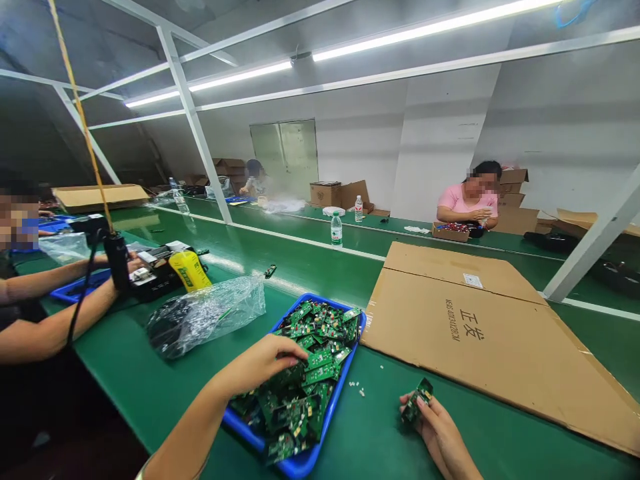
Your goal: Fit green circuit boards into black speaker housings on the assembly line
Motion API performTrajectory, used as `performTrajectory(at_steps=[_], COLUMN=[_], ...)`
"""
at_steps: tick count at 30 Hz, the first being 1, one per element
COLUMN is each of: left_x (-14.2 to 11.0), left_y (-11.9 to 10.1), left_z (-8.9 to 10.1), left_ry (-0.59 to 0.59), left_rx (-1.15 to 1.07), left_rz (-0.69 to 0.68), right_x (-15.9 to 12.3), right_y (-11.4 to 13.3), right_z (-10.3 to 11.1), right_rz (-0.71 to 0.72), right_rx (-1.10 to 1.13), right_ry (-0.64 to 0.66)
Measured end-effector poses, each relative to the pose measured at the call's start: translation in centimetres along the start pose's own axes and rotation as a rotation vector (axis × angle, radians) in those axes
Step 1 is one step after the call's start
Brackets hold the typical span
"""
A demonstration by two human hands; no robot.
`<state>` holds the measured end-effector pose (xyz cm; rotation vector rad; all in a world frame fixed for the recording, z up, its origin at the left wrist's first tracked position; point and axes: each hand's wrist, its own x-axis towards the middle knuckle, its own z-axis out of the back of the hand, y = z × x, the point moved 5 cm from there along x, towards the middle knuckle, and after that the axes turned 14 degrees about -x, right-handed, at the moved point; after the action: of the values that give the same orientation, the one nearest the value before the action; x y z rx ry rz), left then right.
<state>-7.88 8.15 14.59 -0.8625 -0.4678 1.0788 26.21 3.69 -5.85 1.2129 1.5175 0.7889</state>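
Note:
My right hand (437,430) pinches a small green circuit board (417,400) between thumb and fingers, holding it tilted just above the green tabletop. To the left stands a blue tray (327,443) heaped with many loose green circuit boards (320,363). Over the middle of that heap is my left hand (267,363), palm down. Its fingers are bent and drawn together on a circuit board among the pile; the fingertips are partly hidden.
A flattened cardboard box (425,313) covers the right side of the table. Left of the tray lies a clear plastic bag (210,313) with dark contents, near a yellow package (190,270). A co-worker's arms (65,300) reach in from the left. A water bottle (337,230) stands beyond.

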Motion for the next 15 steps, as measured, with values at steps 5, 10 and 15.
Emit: performTrajectory(at_steps=[5,10,15], left_x=[-1.3,-1.0,-1.5], left_y=[0.3,0.9,1.6], left_z=[-2.6,-4.4,-4.0], left_ry=[0.109,0.202,0.071], left_rx=[0.112,0.175,0.234], left_rz=[-0.046,-0.069,-0.086], right_x=[0.3,0.8,0.8], right_y=[-0.8,-1.4,-1.0], right_z=[0.5,1.0,1.0], right_rz=[0.008,0.044,-0.012], right_rx=[-0.013,-0.023,-0.019], right_ry=[-0.008,0.006,0.047])
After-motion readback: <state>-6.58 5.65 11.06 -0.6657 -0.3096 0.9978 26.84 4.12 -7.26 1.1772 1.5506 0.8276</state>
